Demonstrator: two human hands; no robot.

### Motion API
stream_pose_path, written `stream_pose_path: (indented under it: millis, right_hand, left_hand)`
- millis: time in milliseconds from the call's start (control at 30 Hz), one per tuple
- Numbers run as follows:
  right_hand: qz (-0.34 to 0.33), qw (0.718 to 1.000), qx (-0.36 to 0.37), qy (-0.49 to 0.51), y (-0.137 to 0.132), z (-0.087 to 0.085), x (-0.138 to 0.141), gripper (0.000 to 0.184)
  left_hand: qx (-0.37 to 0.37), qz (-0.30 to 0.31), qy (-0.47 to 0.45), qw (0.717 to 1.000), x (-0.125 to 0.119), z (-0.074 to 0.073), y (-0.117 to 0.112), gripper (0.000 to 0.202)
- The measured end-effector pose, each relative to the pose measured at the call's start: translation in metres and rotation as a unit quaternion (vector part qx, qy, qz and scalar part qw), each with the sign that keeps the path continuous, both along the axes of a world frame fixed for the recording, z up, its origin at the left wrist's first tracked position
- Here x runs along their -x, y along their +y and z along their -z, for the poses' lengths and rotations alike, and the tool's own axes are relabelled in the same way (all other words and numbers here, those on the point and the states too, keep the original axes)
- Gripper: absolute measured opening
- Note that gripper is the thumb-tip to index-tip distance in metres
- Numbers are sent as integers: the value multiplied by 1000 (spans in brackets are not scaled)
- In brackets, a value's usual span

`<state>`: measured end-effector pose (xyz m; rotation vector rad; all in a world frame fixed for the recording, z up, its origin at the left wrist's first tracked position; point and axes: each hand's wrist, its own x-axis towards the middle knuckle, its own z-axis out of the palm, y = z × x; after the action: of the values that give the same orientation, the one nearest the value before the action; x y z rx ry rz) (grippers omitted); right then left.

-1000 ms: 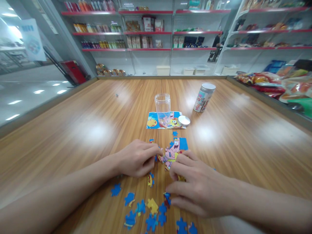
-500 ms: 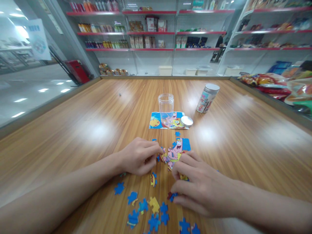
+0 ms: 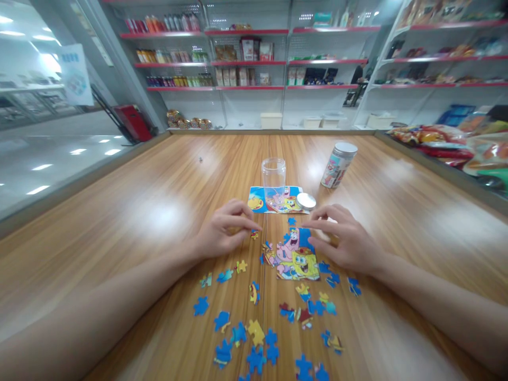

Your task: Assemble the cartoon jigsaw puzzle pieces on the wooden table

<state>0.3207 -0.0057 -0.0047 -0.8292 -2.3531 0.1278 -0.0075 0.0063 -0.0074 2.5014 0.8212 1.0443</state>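
Observation:
My left hand is closed in a pinch, its fingertips at a small red, yellow and blue puzzle piece. Whether that piece is lifted from the table I cannot tell. At the upper right corner of the joined cartoon puzzle section, my right hand hovers with thumb and index finger apart and nothing visible between them. A partly joined brown and pink piece cluster lies against the section's left side. One loose blue piece rests just above it.
Several loose pieces are scattered nearer me. Behind the puzzle, a clear jar stands on the reference picture, with a silver lid at its right edge. A printed can stands farther right. Snack bags lie beyond the table's right edge.
Both hands have moved away from me. My right hand has left the lower part of the puzzle, uncovering the yellow character and nearby pieces. My left hand has shifted to the small piece.

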Motion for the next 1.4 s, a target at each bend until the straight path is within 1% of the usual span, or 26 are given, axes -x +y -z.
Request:
stream_pose_path:
  millis: [67,100,167,233,333,400,500,600,633,700,767,833,1033,1233,1333,1400]
  right_hand:
    - [-19,999,1,-26,-1,-1,1,35]
    - [-33,999,3,-42,-3,-1,2,36]
    - [-59,996,8,-73,-8,-2,6,35]
    - [-77,993,16,-90,-11,-3,8,32]
    - [-90,991,33,-96,-11,-2,7,32]
    - [-98,989,43,-98,-9,-2,4,33]
    - [-99,989,51,-101,-7,-1,2,32]
    - [-92,989,49,-105,-8,-1,1,31]
    - [-92,989,48,-105,-8,-1,1,31]
    - [-94,989,45,-103,-9,-2,2,31]
    - [-98,990,41,-96,-9,-2,2,30]
    - [-97,991,34,-83,-9,-1,2,30]
    - [-66,997,19,-26,-7,-2,3,27]
    - [-70,997,9,4,-6,-1,0,25]
    - [-73,997,9,5,-6,0,0,23]
    - [-72,997,9,6,-6,0,1,21]
  left_hand:
    - [-49,74,89,992,-4,-1,-3,36]
    - [-65,95,117,986,-5,0,-4,40]
    - [-79,110,135,982,-7,2,-4,44]
    - [-69,92,121,986,-7,4,-3,41]
    - [-53,42,84,994,-5,6,1,35]
    - [-48,30,75,996,-5,5,2,33]
    - [-42,58,94,993,-5,3,1,37]
    - [-55,91,112,988,-6,1,0,43]
    - [-60,90,111,988,-6,1,0,43]
    - [-61,68,103,990,-5,3,0,42]
    - [-55,43,93,993,-5,5,1,42]
    - [-47,34,84,995,-5,7,2,39]
    - [-33,54,46,997,-7,8,2,33]
    - [-23,62,43,997,-6,15,5,30]
    - [-29,60,45,997,-6,11,2,31]
    - [-55,41,67,995,-11,3,-7,28]
